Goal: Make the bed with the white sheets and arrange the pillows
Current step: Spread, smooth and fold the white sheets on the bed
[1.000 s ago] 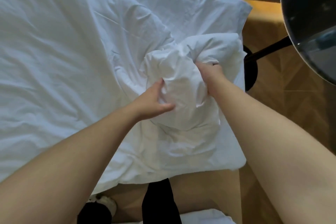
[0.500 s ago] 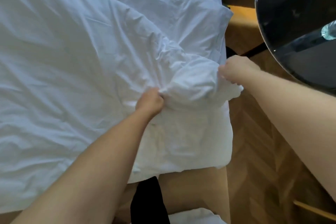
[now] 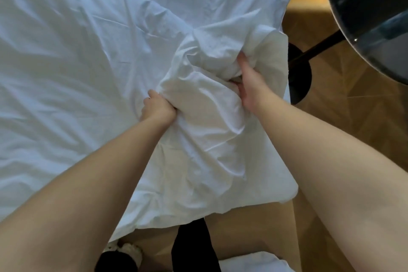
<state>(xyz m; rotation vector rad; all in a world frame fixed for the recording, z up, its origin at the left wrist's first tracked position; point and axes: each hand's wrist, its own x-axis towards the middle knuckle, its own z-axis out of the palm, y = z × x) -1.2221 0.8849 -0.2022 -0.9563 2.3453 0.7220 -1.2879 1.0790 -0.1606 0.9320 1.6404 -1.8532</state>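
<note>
Amid likely duvet [image 3: 209, 117]: left hand [image 3: 157, 109], right hand [image 3: 249, 86]

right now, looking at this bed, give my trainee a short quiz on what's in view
1. True or false: the left hand and the right hand both grip the white bedding.
2. What stands past the bedding's right edge? A) a round dark table B) a red armchair C) a ladder
3. Fill in: the floor under that table is made of ___.
Key: 1 true; 2 A; 3 wood.
</note>
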